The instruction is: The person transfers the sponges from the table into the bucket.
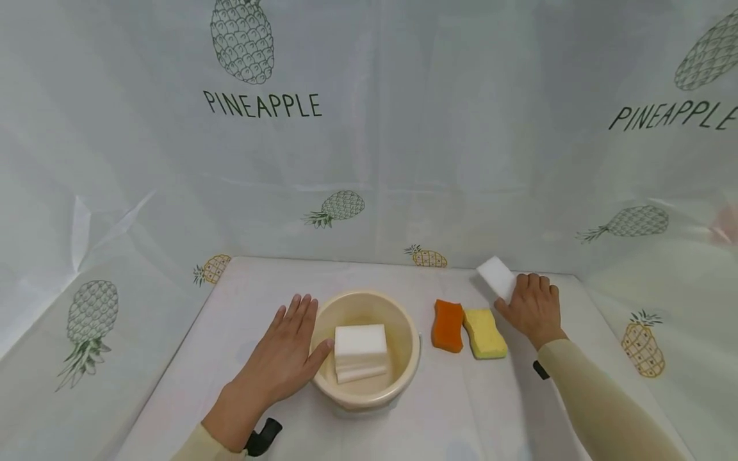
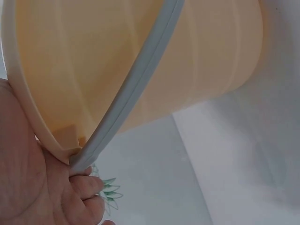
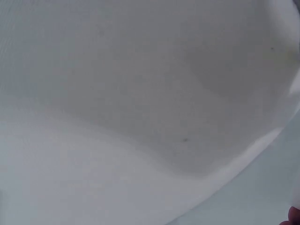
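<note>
A cream bucket (image 1: pixel 410 358) stands on the table with white sponge blocks (image 1: pixel 360 342) stacked inside it. My left hand (image 1: pixel 288 352) lies against the left side of its rim, fingers straight. In the left wrist view, the palm (image 2: pixel 28 173) touches the rim beside the grey handle (image 2: pixel 136 84). To the right, at the back of the table, my right hand (image 1: pixel 532 307) pinches another white sponge block (image 1: pixel 497 278) above the surface. Only a fingertip (image 3: pixel 294 214) of that hand shows in the right wrist view.
Between the bucket and my right hand lie an orange sponge (image 1: pixel 448 326) and a yellow sponge (image 1: pixel 485 334) with a green underside, side by side. A pineapple-printed sheet (image 1: pixel 461 160) hangs behind and at both sides of the white-covered table (image 1: pixel 259 282).
</note>
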Demonstrator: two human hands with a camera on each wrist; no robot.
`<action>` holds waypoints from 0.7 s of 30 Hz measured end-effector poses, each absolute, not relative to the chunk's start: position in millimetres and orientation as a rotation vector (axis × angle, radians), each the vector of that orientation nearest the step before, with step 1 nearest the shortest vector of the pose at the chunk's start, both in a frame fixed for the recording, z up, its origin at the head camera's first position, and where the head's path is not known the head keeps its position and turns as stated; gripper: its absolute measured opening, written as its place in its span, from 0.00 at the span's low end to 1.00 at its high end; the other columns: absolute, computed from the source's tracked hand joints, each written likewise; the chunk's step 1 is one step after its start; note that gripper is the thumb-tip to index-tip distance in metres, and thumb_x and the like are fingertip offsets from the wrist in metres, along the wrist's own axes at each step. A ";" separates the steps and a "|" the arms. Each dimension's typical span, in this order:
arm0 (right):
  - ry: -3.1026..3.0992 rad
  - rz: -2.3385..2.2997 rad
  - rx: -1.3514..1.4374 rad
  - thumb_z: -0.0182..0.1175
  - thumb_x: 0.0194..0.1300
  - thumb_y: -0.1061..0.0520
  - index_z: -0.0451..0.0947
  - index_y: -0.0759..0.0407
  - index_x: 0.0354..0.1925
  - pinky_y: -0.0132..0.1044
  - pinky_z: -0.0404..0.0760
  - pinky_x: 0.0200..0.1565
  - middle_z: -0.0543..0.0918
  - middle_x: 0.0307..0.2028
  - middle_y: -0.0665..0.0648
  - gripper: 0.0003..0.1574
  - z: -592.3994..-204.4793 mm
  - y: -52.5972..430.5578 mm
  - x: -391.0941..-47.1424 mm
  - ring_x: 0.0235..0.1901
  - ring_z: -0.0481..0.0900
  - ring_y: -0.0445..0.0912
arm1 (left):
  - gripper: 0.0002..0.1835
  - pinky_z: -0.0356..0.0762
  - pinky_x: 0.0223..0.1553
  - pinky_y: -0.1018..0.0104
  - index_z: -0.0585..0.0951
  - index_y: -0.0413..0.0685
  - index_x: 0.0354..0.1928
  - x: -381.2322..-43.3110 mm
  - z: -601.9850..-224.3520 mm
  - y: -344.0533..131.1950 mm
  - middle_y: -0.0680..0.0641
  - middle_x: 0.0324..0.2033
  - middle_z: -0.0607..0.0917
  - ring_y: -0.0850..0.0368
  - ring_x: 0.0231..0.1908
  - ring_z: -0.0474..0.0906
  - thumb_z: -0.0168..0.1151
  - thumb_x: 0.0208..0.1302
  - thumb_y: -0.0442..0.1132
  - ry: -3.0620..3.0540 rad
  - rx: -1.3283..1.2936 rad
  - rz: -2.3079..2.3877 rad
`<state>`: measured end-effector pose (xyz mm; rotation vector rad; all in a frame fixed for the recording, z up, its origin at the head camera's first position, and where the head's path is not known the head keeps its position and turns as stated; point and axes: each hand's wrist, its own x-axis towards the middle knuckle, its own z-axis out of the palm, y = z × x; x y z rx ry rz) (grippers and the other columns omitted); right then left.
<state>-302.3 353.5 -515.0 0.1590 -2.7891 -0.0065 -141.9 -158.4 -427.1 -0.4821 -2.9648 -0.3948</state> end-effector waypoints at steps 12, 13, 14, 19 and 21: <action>-2.766 -0.011 0.341 0.66 0.61 0.42 0.67 0.76 0.55 0.60 0.73 0.49 0.75 0.49 0.75 0.43 -487.4 331.2 -292.9 0.48 0.70 0.67 | 0.43 0.51 0.81 0.38 0.59 0.31 0.80 -141.8 -424.6 -159.4 0.31 0.80 0.60 0.35 0.82 0.52 0.48 0.82 0.61 -2.975 -0.493 -0.387; -2.765 -0.009 0.358 0.66 0.61 0.42 0.67 0.76 0.57 0.61 0.73 0.50 0.75 0.50 0.75 0.43 -484.4 328.0 -291.6 0.49 0.70 0.67 | 0.43 0.50 0.81 0.38 0.59 0.31 0.80 -142.1 -425.1 -159.8 0.31 0.80 0.60 0.35 0.82 0.51 0.48 0.82 0.61 -2.977 -0.493 -0.386; -2.764 -0.003 0.373 0.66 0.61 0.42 0.67 0.75 0.57 0.61 0.73 0.51 0.75 0.51 0.75 0.43 -481.1 324.6 -290.1 0.49 0.70 0.67 | 0.43 0.50 0.81 0.38 0.58 0.31 0.80 -142.3 -425.4 -160.0 0.31 0.80 0.60 0.35 0.82 0.51 0.47 0.82 0.61 -2.977 -0.496 -0.383; -2.747 -0.004 0.450 0.66 0.61 0.42 0.68 0.73 0.58 0.60 0.73 0.51 0.76 0.53 0.72 0.43 -466.9 307.3 -282.8 0.52 0.70 0.66 | 0.43 0.49 0.82 0.38 0.58 0.31 0.81 -142.8 -426.2 -160.9 0.32 0.80 0.59 0.36 0.82 0.50 0.46 0.82 0.61 -2.978 -0.497 -0.377; -2.729 -0.006 0.481 0.67 0.60 0.42 0.68 0.72 0.58 0.60 0.74 0.50 0.76 0.53 0.71 0.43 -461.8 300.1 -279.9 0.53 0.71 0.66 | 0.43 0.49 0.82 0.38 0.57 0.31 0.81 -142.6 -425.2 -160.2 0.32 0.81 0.59 0.36 0.82 0.50 0.46 0.82 0.61 -2.979 -0.498 -0.379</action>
